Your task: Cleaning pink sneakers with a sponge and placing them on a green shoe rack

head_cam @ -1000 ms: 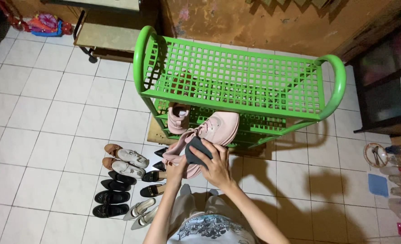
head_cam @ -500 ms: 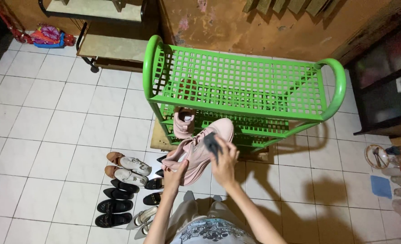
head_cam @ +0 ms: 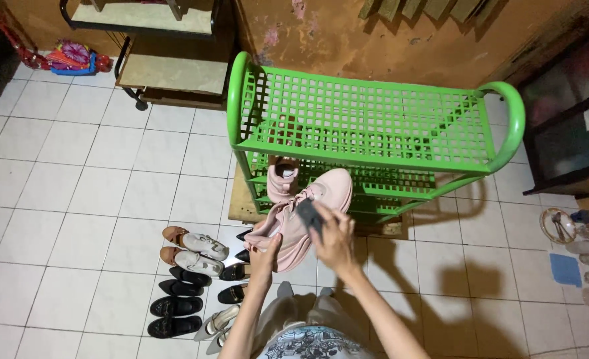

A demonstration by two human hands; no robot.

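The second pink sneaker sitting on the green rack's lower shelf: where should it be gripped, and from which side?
Probably by the collar around its opening. The pink sneaker on the shelf sits with its open ankle end toward the person, its toe tucked under the green rack. Come from the front, below the top shelf. The left hand is nearer, but it holds the other sneaker, which the right hand is wiping with a dark cloth.

shoe rack [head_cam: 374, 119] sits against the wall, one sneaker [head_cam: 282, 178] on a lower shelf (toe outward), rows of shoes [head_cam: 188, 279] on the floor [head_cam: 75, 199] at its left front corner.
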